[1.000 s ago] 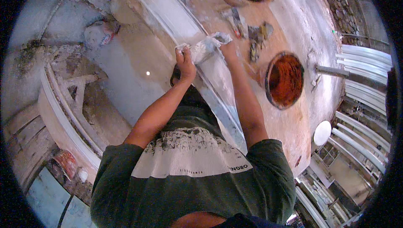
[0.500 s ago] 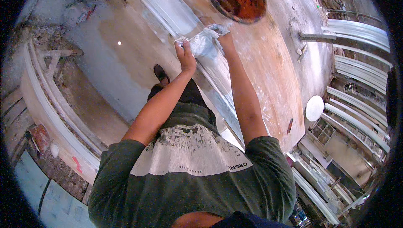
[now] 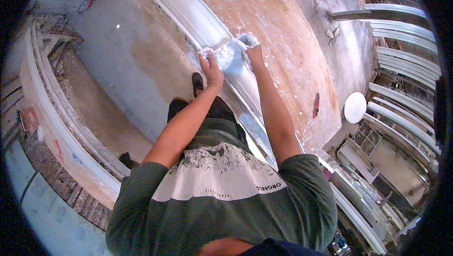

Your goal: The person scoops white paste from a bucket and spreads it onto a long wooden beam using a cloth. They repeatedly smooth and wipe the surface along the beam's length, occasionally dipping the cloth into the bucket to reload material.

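Note:
Both my hands grip a white, plaster-smeared piece (image 3: 229, 57) that spans a long pale moulding strip (image 3: 191, 13). My left hand (image 3: 212, 71) is closed on its left end, thumb up, at the near edge of the table. On its right end my right hand (image 3: 255, 54) is closed, beside a lump of wet white plaster (image 3: 247, 40). Whether the piece is a stiff template or a soft sheet, I cannot tell. The strip looks smooth and glossy beyond my hands and carries on below them, partly behind my right forearm.
The brown tabletop (image 3: 273, 25) is spattered white. A red-handled tool (image 3: 316, 105) lies on it at the right. Past it are a round white disc (image 3: 355, 107) and racks of long white strips (image 3: 403, 32). Another long bench (image 3: 78, 154) curves along the left.
I have moved backward along the strip with both hands still gripping the piece. The red-brown bucket has left the view at the top, and the red-handled tool sits higher in the picture.

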Available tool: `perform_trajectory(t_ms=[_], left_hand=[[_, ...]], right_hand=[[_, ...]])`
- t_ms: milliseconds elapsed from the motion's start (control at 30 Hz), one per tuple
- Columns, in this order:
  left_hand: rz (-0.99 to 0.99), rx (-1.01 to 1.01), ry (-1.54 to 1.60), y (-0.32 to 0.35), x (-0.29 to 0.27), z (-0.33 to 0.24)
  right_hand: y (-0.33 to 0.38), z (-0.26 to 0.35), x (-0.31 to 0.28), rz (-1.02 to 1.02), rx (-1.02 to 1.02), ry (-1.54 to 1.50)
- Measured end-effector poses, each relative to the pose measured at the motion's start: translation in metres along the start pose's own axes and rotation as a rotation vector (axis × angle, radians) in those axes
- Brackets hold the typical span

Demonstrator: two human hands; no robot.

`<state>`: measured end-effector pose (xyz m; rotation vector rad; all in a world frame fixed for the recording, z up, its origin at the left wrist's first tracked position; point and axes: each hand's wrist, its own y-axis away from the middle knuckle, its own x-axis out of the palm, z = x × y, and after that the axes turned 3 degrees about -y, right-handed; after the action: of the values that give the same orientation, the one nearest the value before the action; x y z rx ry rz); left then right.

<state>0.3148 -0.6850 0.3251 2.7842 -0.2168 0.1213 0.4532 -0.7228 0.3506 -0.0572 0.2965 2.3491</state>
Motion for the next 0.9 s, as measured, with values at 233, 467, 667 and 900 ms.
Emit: perform_trajectory(t_ms=[233, 467, 667, 900], left_hand=[[0.012, 0.078, 0.036, 0.129, 0.025, 0.057], [0.001, 0.003, 0.027, 0.263, 0.035, 0.099], [0.049, 0.028, 0.057, 0.374, 0.048, 0.138], [-0.023, 0.036, -0.117, 0.499, 0.068, 0.162]], right_hand=[[0.098, -0.037, -0.097, -0.064, 0.004, 0.112], [0.201, -0.051, -0.181, -0.057, 0.058, -0.012], [0.283, -0.077, -0.259, -0.076, 0.069, 0.079], [0.375, -0.093, -0.342, -0.067, 0.061, 0.093]])
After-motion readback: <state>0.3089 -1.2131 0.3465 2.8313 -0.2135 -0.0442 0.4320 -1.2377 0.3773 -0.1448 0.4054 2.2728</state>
